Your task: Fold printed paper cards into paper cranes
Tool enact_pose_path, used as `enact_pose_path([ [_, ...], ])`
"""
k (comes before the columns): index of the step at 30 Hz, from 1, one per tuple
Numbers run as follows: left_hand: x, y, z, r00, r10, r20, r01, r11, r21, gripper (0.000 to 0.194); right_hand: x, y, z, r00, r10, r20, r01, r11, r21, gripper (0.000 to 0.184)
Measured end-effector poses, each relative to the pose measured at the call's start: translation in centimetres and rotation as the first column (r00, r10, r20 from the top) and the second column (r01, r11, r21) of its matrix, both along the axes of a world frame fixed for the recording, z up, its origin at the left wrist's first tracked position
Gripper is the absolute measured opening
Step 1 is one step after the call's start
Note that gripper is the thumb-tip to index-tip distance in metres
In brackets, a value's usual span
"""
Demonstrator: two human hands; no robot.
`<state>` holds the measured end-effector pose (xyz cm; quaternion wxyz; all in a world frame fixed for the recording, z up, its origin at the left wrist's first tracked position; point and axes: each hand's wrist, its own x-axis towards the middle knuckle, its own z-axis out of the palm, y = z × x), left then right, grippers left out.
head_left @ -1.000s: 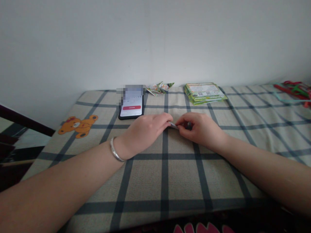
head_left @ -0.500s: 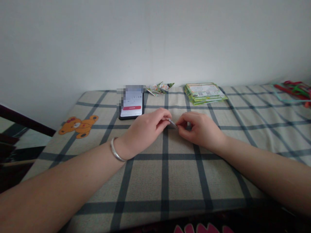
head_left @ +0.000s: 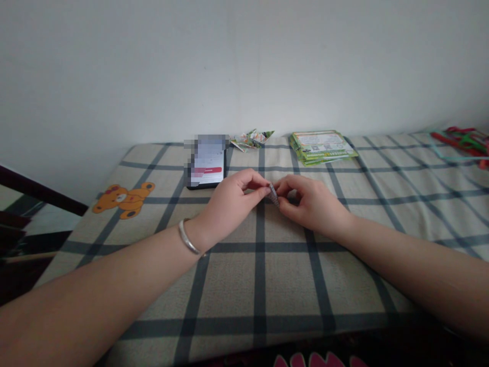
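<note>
Between my two hands, just above the checked cloth, is a small, narrow folded piece of paper (head_left: pixel 274 194), greyish with fine print-like marks. My left hand (head_left: pixel 237 201) pinches its left side between thumb and fingers; a silver bangle (head_left: pixel 188 238) circles that wrist. My right hand (head_left: pixel 309 200) has thumb and fingertips closed on the right side of the paper. Fingers cover much of it, so its full shape is hidden.
A phone (head_left: pixel 208 165) lies behind my left hand. Folded printed paper pieces (head_left: pixel 252 139) rest by the wall (head_left: pixel 244 66), with a stack of green leaflets (head_left: pixel 324 147) to their right. Red and green items (head_left: pixel 464 142) lie far right; a bear patch (head_left: pixel 124 199) marks the cloth's left.
The paper has turned to a steeper angle between my fingers. My left hand has shifted slightly right, and my hands are closer together.
</note>
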<state>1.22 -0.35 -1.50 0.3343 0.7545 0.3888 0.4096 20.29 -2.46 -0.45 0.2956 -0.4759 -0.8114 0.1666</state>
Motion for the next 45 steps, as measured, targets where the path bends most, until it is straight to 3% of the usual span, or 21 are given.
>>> enact_pose_path([
  [10,0.2,0.1,-0.3,0.999,0.035,0.010,-0.035,0.999,0.023,0.003,0.1,0.0,-0.4,0.995,0.039,-0.095,-0.041,0.999,-0.022,0.008],
  [17,0.4,0.0,-0.1,0.997,0.026,0.075,-0.024,0.999,-0.027,0.008,-0.4,0.5,-0.1,0.987,0.026,-0.156,-0.037,0.997,-0.069,0.008],
  [45,1.0,0.3,-0.3,0.995,0.058,0.076,-0.056,0.998,-0.032,0.013,-1.4,0.7,0.0,0.999,-0.009,-0.054,0.013,0.997,0.074,0.014],
])
